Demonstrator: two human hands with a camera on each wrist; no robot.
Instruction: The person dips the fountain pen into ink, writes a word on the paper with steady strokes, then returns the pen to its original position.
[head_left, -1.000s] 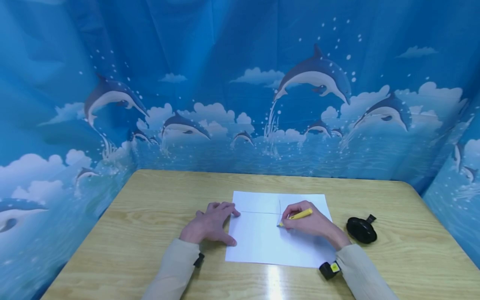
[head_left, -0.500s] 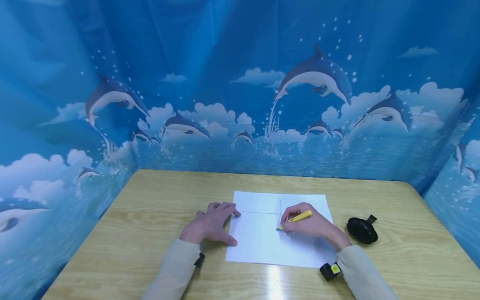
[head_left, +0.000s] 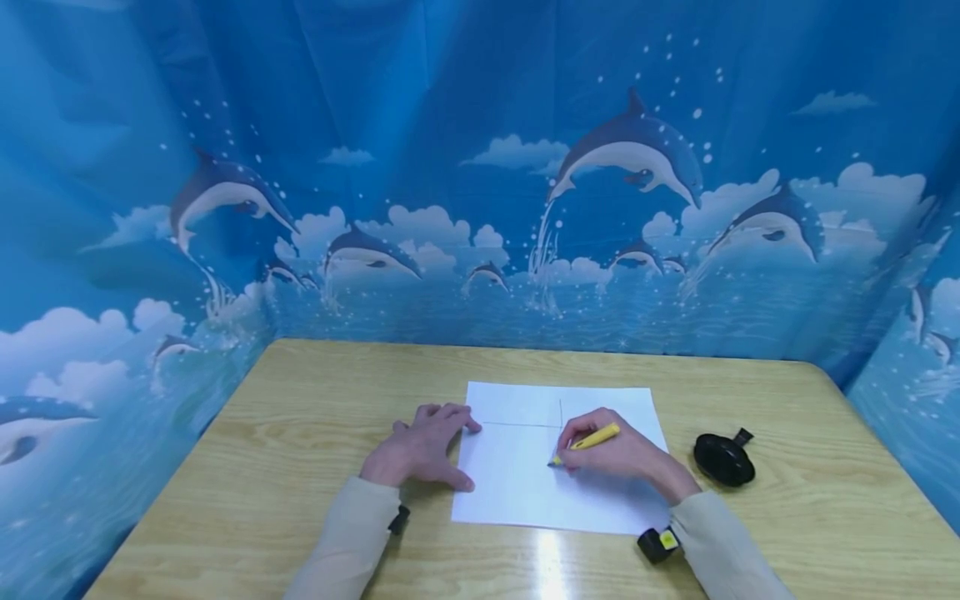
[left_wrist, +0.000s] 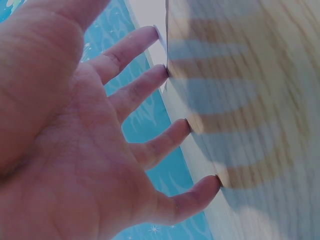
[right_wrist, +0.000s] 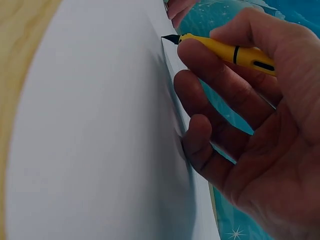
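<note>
A white sheet of paper [head_left: 506, 492] lies on the wooden table [head_left: 315, 400], with a thin dark horizontal line and a vertical one drawn on its far half. My right hand [head_left: 622, 454] pinches a yellow fountain pen [head_left: 600, 435] between thumb and fingers. The pen's dark nib [right_wrist: 171, 38] is at the paper, left of the hand, and the lower fingers rest along the sheet. My left hand [head_left: 422, 446] is spread at the paper's left edge. In the left wrist view its fingertips [left_wrist: 181, 127] press down at the paper edge and the wood.
Right of the paper lies a small black round dish-like thing [head_left: 723, 460] with a short tab. A black wrist camera [head_left: 657, 545] sits under the right sleeve. Behind the table hangs a blue dolphin-print curtain [head_left: 450, 167].
The pen tip has moved a little down and left over the paper, the right hand shifting with it. My left hand has kept its place.
</note>
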